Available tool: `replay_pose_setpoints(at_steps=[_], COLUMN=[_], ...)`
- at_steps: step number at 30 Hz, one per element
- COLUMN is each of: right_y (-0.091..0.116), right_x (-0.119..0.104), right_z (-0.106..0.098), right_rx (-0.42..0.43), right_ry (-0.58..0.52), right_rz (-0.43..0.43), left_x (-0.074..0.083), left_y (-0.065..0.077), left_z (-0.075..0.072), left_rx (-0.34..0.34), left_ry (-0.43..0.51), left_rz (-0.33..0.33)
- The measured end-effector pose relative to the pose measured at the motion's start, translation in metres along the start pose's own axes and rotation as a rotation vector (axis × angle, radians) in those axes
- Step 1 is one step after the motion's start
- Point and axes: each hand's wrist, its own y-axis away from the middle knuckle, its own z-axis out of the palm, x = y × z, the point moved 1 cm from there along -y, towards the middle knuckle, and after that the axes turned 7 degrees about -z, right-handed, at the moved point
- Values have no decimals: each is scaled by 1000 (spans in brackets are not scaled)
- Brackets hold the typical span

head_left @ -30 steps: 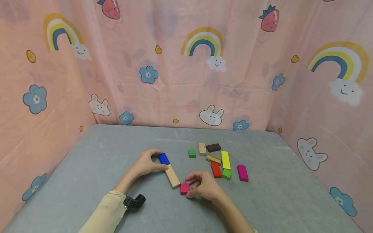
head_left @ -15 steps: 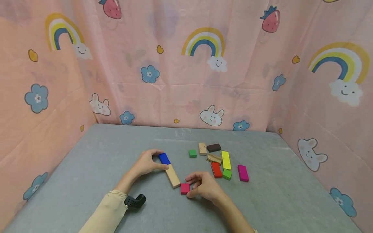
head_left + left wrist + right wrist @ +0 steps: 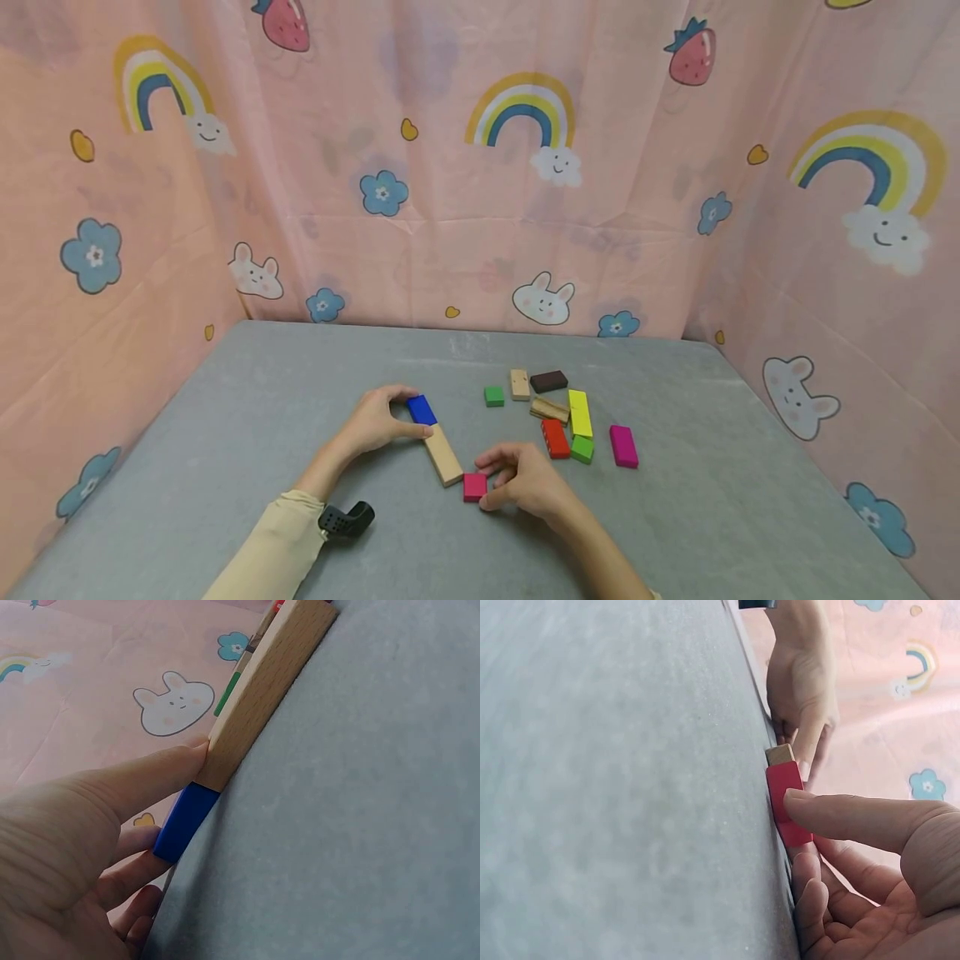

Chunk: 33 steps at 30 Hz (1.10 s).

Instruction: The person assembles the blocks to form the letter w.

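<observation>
On the grey table lies a blue wooden block (image 3: 422, 409), end to end with a longer plain wooden block (image 3: 444, 456). My left hand (image 3: 378, 422) holds this pair at the blue end. In the left wrist view its thumb (image 3: 191, 752) presses the plain block near the joint, while a finger touches the blue block's far end. A small crimson block (image 3: 475, 487) sits by the plain block's near corner. My right hand (image 3: 528, 482) pinches it; in the right wrist view the thumb (image 3: 810, 806) lies against its near face, with other fingers curled behind.
Right of centre are loose blocks: green (image 3: 493, 397), plain (image 3: 520, 385), dark brown (image 3: 549, 382), wood-grained (image 3: 551, 410), yellow (image 3: 580, 414), red (image 3: 556, 438), light green (image 3: 582, 449) and magenta (image 3: 624, 446). A pink patterned curtain (image 3: 450, 250) walls the table's back and sides.
</observation>
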Motion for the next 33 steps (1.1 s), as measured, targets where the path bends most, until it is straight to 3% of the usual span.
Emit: replay_pose_setpoints(at_steps=[33], right_y=[3], right_x=[-2], right_z=[0], right_rx=[-1], right_ry=[5], right_rz=[-16], left_x=[-1], left_y=[1], left_z=[0], left_rx=[-3], left_ry=[13], left_rz=[9])
